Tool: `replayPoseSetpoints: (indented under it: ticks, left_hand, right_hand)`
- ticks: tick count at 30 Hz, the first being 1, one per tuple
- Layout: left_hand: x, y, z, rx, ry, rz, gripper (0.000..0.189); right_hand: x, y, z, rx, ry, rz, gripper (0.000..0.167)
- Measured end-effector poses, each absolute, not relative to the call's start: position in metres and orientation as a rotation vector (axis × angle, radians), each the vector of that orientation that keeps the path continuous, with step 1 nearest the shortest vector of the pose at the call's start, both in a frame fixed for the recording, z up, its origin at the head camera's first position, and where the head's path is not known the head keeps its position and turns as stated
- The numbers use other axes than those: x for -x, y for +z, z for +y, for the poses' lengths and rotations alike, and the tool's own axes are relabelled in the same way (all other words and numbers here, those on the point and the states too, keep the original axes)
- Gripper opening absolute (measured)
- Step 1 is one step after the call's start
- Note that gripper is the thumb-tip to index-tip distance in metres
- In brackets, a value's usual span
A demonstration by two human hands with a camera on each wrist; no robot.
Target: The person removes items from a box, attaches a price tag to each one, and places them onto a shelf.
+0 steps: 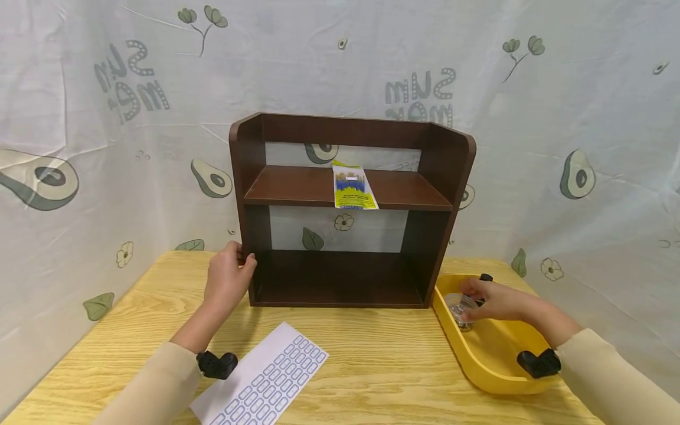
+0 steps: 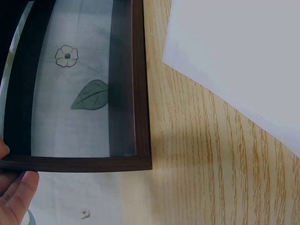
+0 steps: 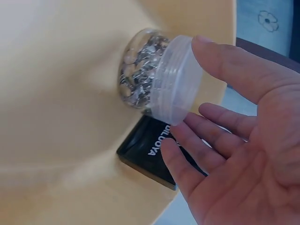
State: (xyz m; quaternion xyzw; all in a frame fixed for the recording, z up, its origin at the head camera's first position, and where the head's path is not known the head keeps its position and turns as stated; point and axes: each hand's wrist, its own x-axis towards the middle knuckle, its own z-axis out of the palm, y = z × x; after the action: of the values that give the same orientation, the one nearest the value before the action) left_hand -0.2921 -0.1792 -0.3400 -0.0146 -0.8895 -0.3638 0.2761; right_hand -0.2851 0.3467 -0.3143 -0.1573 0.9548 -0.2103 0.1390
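Observation:
My left hand (image 1: pixel 229 274) grips the left side panel of a dark brown two-tier shelf (image 1: pixel 340 304), thumb on one side of the board and fingers on the other in the left wrist view. In the yellow bin (image 1: pixel 510 381), my right hand (image 1: pixel 496 301) holds a small clear jar (image 3: pixel 140 70) by its lid (image 3: pixel 177 79), the thumb at one edge and fingertips at the opposite edge. Small shiny metal pieces fill the jar. Close beside it lies a black box (image 3: pixel 145 152) with white lettering, partly hidden by the fingers.
A yellow, white and blue packet (image 1: pixel 353 188) lies on the shelf's upper board, overhanging its front edge. On the wooden table (image 1: pixel 382 360), a white sheet of blue-bordered labels (image 1: pixel 265 378) lies in front of the shelf. A printed curtain (image 1: pixel 329 53) hangs behind.

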Motion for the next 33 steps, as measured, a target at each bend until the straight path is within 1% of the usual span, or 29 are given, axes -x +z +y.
replayPoseSetpoints:
  ticks: [8, 15, 25, 28, 33]
  left_hand:
    - [0.293, -0.341, -0.180, 0.044, -0.965, -2.383, 0.023]
    - [0.295, -0.342, -0.178, 0.057, -0.961, -2.385, 0.024]
    - [0.296, -0.343, -0.180, 0.054, -0.954, -2.383, 0.024]
    - [0.296, -0.344, -0.180, 0.054, -0.952, -2.377, 0.023]
    - [0.296, -0.344, -0.180, 0.053, -0.944, -2.372, 0.023]
  right_hand:
    - [0.293, -0.324, 0.352, 0.501, -0.590, 2.743, 0.072]
    - [0.294, -0.326, 0.355, 0.499, -0.563, 2.781, 0.074]
    - [0.295, -0.331, 0.356, 0.543, -0.568, 2.829, 0.069]
    - [0.295, -0.331, 0.355, 0.539, -0.570, 2.839, 0.069]
    - [0.294, -0.332, 0.354, 0.507, -0.570, 2.860, 0.065]
